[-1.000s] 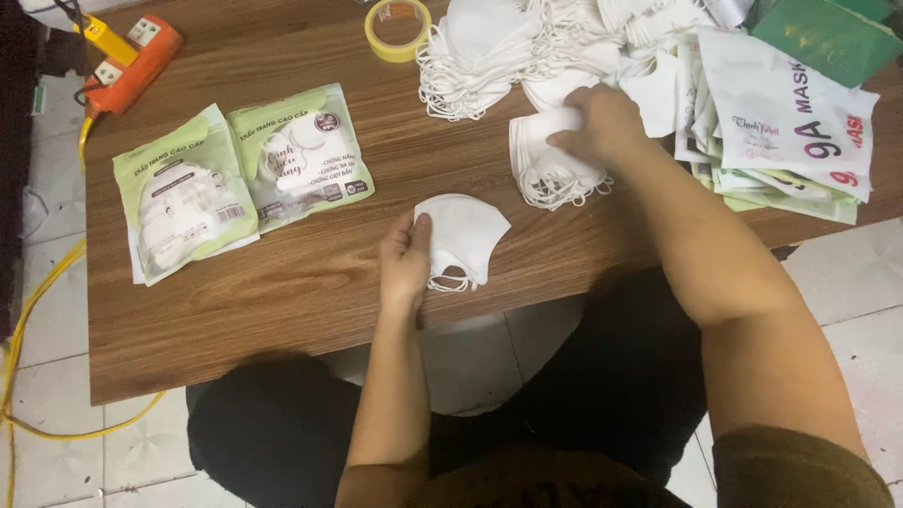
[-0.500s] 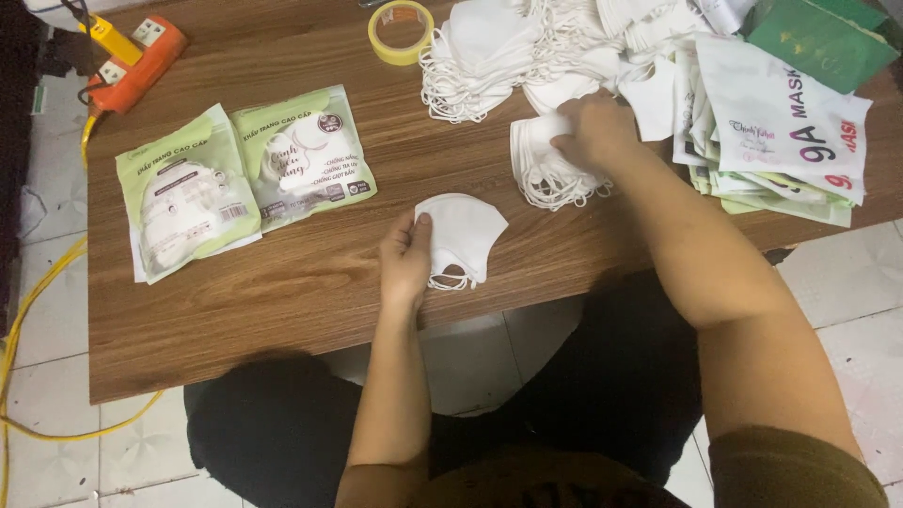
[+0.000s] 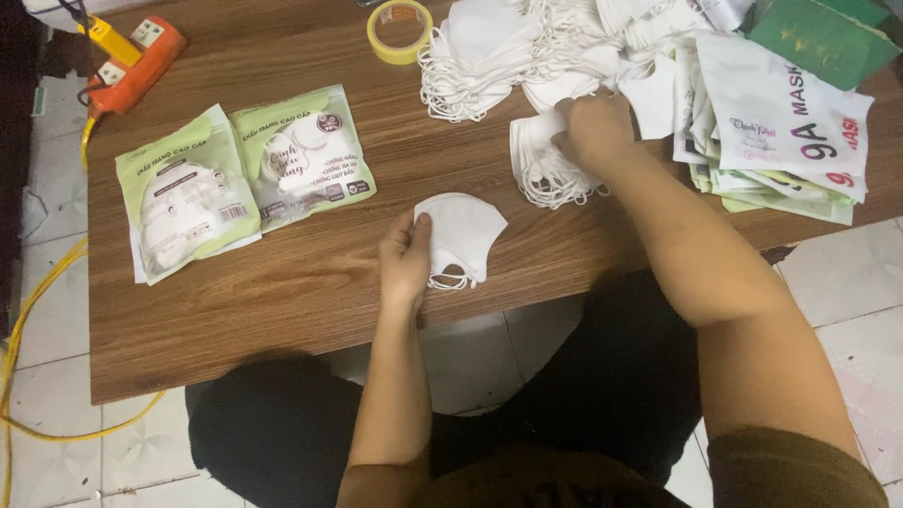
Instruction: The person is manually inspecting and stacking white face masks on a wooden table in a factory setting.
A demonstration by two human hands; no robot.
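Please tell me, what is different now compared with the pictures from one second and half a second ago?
Almost nothing changed. The right hand stays on the small stack of white masks, its fingers shifting only slightly at the stack's top edge. The left hand still holds the single white mask near the table edge. The two green packets and the tape roll lie as before.

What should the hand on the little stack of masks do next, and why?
Probably lift the top mask off the small stack and carry it over. The right hand already rests on that stack, while the left hand holds down a single folded mask near the table edge.
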